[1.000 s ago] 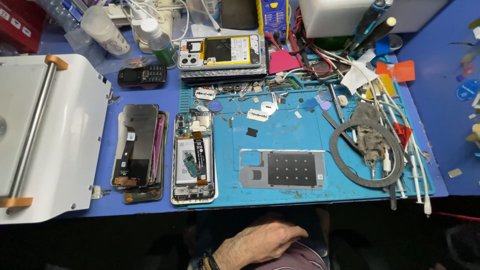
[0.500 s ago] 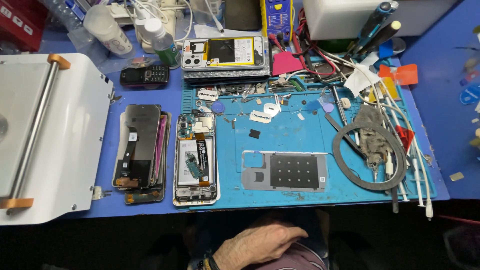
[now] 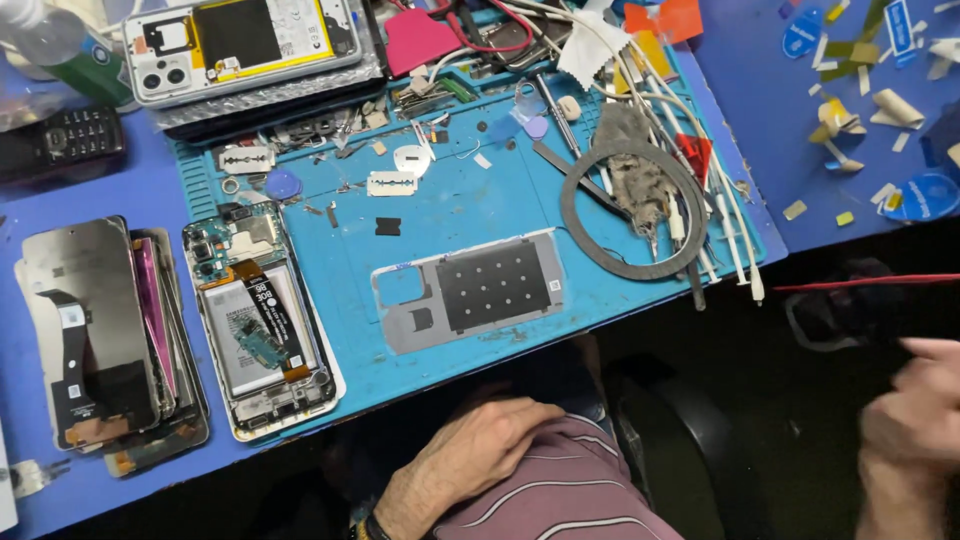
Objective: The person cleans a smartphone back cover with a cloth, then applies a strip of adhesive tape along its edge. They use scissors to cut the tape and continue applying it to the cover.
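Note:
My left hand (image 3: 480, 445) rests on my lap by a striped garment, below the table's front edge, holding nothing. At the right edge my right hand (image 3: 915, 410) shows blurred with curled fingers, off the table. A thin red rod (image 3: 860, 283) runs just above it; whether the hand grips it is unclear. On the blue mat (image 3: 450, 210) lies an opened phone (image 3: 262, 330) with its battery and flex cable exposed. A grey metal plate (image 3: 470, 290) lies to its right.
A stack of phone screens (image 3: 100, 335) lies at the left. A phone back with a yellow inner frame (image 3: 240, 40) and a keypad phone (image 3: 60, 140) sit at the back. Razor blades (image 3: 392, 183), a grey ring (image 3: 630, 210) and white cables (image 3: 720, 220) crowd the mat.
The view has moved closer and shifted right. My right hand has come into view at the right edge. My left hand stays on my lap.

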